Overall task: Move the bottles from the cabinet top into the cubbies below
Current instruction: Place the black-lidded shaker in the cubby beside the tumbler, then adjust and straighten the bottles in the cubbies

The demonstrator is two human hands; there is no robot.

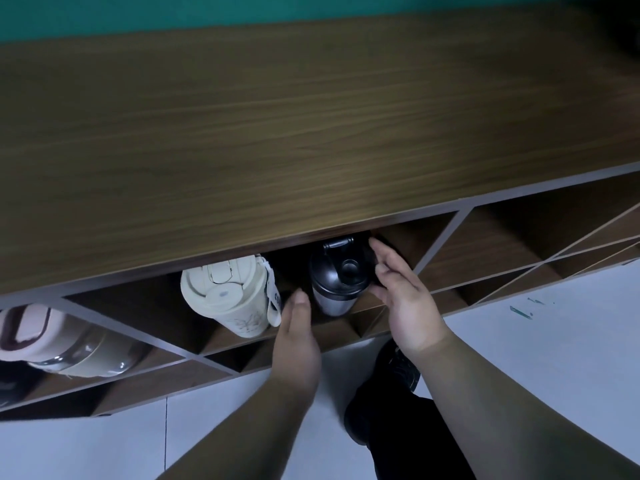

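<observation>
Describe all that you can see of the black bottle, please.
The black bottle has a glossy black lid with a flip cap and a hinged loop, over a clear dark body. It stands in a cubby beside the cream bottle. The right hand cups its right side; the left hand is close, contact unclear.

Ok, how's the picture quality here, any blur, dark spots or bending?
Head view: the cabinet top is smeared by motion blur; its straight edges bow from the wide lens. The cubbies are in shadow, so the black bottle is dim, while the cream bottle shows clearly. Both the left hand and right hand are fairly sharp.
</observation>
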